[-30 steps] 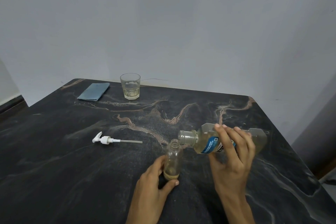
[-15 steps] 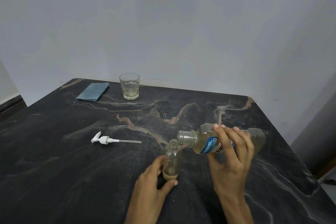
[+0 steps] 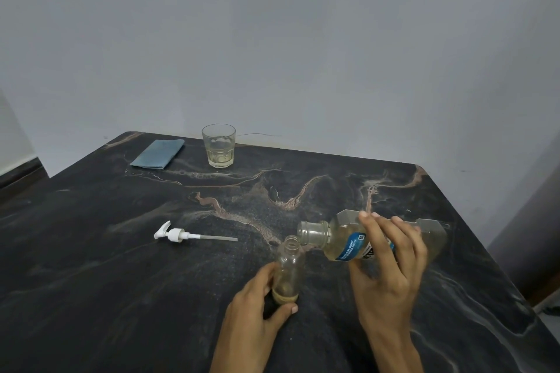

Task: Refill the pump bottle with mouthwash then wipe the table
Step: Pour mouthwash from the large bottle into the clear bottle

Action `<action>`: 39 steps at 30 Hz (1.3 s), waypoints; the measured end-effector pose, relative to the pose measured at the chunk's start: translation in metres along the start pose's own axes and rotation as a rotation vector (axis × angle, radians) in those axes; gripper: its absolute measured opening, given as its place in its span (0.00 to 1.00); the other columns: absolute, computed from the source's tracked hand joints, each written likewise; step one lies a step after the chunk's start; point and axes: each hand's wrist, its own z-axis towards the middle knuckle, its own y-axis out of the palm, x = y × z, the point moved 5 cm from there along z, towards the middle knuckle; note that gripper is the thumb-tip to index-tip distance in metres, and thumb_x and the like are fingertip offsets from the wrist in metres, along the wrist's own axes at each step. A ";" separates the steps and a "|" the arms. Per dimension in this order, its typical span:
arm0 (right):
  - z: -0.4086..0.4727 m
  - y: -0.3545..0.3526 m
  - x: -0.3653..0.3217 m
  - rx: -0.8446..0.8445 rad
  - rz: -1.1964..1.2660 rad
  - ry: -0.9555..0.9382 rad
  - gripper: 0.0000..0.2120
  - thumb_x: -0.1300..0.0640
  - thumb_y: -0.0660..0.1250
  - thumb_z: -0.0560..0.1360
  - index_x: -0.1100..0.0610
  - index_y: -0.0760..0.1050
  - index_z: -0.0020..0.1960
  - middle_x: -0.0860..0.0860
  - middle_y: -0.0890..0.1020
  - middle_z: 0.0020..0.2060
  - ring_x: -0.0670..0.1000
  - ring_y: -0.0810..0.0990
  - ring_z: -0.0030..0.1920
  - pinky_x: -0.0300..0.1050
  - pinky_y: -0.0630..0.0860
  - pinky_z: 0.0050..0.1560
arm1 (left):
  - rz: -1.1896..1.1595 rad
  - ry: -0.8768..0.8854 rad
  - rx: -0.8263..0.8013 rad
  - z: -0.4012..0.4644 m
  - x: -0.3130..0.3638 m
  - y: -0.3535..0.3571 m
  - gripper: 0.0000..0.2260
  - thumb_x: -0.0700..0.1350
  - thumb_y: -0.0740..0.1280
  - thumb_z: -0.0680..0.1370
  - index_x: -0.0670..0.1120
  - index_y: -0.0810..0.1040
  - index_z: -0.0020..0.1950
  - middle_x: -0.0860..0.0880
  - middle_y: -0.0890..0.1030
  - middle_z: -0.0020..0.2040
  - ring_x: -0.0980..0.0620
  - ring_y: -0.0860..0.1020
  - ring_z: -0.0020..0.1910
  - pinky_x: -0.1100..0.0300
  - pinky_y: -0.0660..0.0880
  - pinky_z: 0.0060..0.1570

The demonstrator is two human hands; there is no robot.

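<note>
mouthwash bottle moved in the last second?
No. The mouthwash bottle keeps its tilt, its mouth above and right of the pump bottle neck.

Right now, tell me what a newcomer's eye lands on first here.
First, the big mouthwash bottle, tipped sideways in the right hand, mouth over the small pump bottle gripped by the left hand, near the table's front. Then the white pump head lying to the left.

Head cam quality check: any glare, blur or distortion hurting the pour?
Head view: dim, flat light, soft shadows, no hard glare on the dark table; slight softness on the right hand and mouthwash bottle; the clear pump bottle has low contrast; wide-angle bends the table edges.
</note>
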 end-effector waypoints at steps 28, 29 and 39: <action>0.000 0.000 0.002 -0.005 -0.004 0.008 0.42 0.73 0.80 0.54 0.53 0.68 0.63 0.49 0.72 0.57 0.55 0.69 0.60 0.46 0.57 0.71 | 0.019 0.008 -0.002 0.000 -0.001 0.000 0.28 0.48 0.77 0.67 0.73 0.65 0.53 0.61 0.80 0.56 0.64 0.77 0.56 0.61 0.73 0.60; 0.000 0.001 0.002 -0.007 -0.001 0.008 0.42 0.73 0.80 0.54 0.53 0.68 0.63 0.49 0.72 0.57 0.55 0.69 0.60 0.45 0.57 0.71 | 0.019 0.009 -0.003 0.000 -0.001 0.000 0.28 0.48 0.77 0.67 0.72 0.65 0.53 0.61 0.80 0.56 0.64 0.77 0.56 0.61 0.73 0.60; -0.001 0.001 0.003 -0.010 -0.004 0.002 0.43 0.72 0.80 0.54 0.53 0.68 0.64 0.49 0.72 0.57 0.55 0.68 0.60 0.49 0.60 0.69 | 0.024 0.011 0.003 0.000 -0.001 0.000 0.29 0.48 0.77 0.67 0.73 0.64 0.54 0.62 0.80 0.56 0.65 0.77 0.57 0.63 0.73 0.60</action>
